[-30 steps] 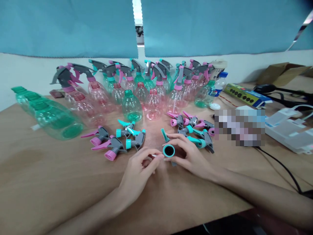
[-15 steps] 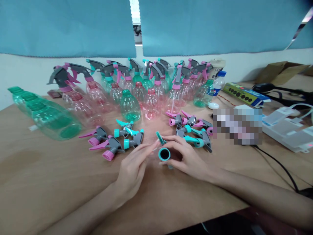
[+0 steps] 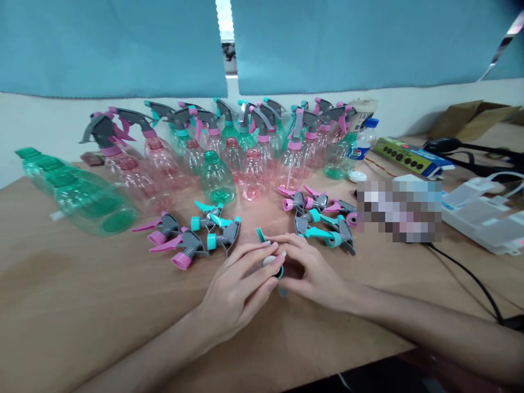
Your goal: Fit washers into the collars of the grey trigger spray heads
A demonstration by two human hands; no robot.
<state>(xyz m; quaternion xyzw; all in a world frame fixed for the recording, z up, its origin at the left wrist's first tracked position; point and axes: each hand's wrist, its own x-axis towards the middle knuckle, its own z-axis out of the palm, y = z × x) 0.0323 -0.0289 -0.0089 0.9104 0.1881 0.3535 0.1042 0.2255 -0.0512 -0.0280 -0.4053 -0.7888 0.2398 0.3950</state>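
My right hand (image 3: 315, 270) is closed around a grey and teal trigger spray head (image 3: 260, 235), its round teal collar facing me. Over the collar's mouth sits a small white round disc (image 3: 270, 265), partly covering the dark opening. My left hand (image 3: 239, 286) reaches across from the left, its fingers closed about the disc and the collar. Left of my hands lie loose spray heads with teal collars (image 3: 223, 237) and pink collars (image 3: 186, 251). To the right are more loose heads, pink (image 3: 292, 201) and teal (image 3: 335, 234).
Behind stand clear pink bottles (image 3: 254, 177) and green bottles (image 3: 218, 177), several fitted with spray heads. Green bottles (image 3: 90, 199) lean at the left. On the right are a blue-capped bottle (image 3: 364, 142), a long box (image 3: 409, 158), a clear plastic case (image 3: 478, 218) and a black cable (image 3: 462, 270).
My left hand has moved right and over the collar, where a white disc now shows. The spray head in my right hand has shifted slightly down, towards me.
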